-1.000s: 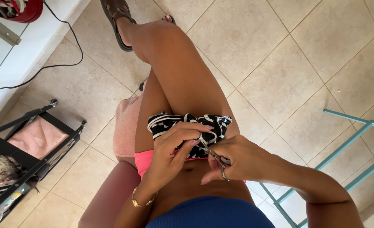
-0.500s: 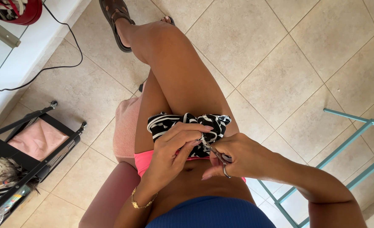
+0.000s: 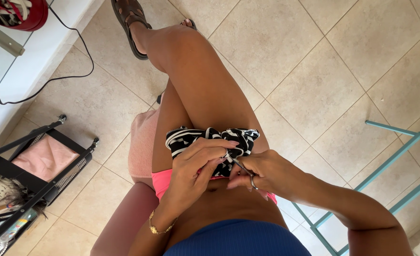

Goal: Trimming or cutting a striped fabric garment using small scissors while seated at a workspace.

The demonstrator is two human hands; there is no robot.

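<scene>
Right now the left hand (image 3: pixel 198 163) pinches the black-and-white fabric (image 3: pixel 210 142); the right hand (image 3: pixel 262 173) grips small scissors (image 3: pixel 242 168) whose tips, beside that fabric, could nick fingers.

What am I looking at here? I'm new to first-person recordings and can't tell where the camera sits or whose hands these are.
The camera is worn on a person's head and looks straight down, so you see their own lap, crossed legs and a sandalled foot over a tiled floor. There is no machine, only two bare hands. The left hand, with a gold bracelet at the wrist, pinches a black-and-white patterned cloth lying on the thigh. The right hand holds small metal scissors, their tip meeting the cloth by the left fingers. Beside the seat stands a black mesh cart holding something pink, a black cable runs along a white ledge, and a teal metal frame stands at right.
</scene>
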